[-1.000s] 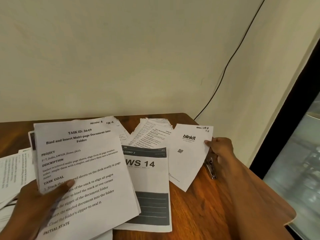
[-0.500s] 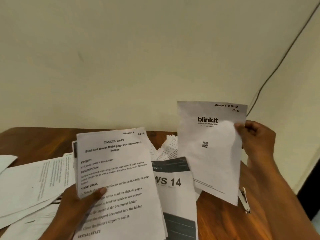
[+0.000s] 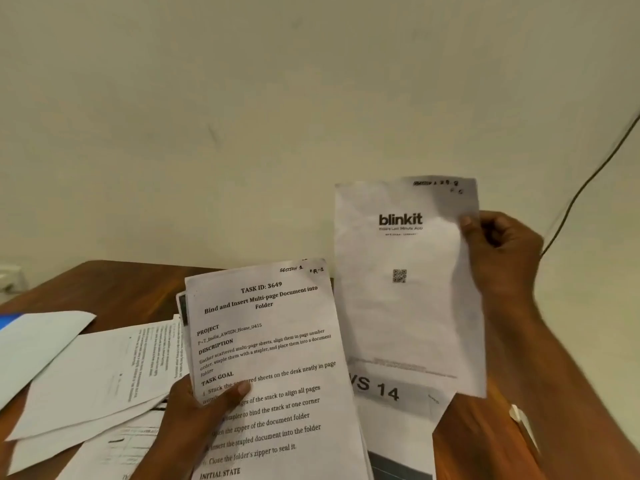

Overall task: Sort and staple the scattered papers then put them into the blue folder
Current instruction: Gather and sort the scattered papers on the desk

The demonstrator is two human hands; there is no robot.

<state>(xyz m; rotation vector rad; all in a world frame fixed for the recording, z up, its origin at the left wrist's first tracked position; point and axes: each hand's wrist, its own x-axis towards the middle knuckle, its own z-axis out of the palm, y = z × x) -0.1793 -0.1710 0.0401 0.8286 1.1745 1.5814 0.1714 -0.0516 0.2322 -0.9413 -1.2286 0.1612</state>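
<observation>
The left hand (image 3: 204, 414) held a stack of papers (image 3: 273, 368) and the right hand (image 3: 498, 251) pinched one loose page (image 3: 405, 306) above the tabletop (image 3: 138, 285), which could slip and fall if that pinch got weak

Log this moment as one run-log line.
stage: sorting | left hand: grips TASK ID stack | right hand: pinches blinkit sheet, raised | desk: loose papers | stapling: not yet done
</observation>
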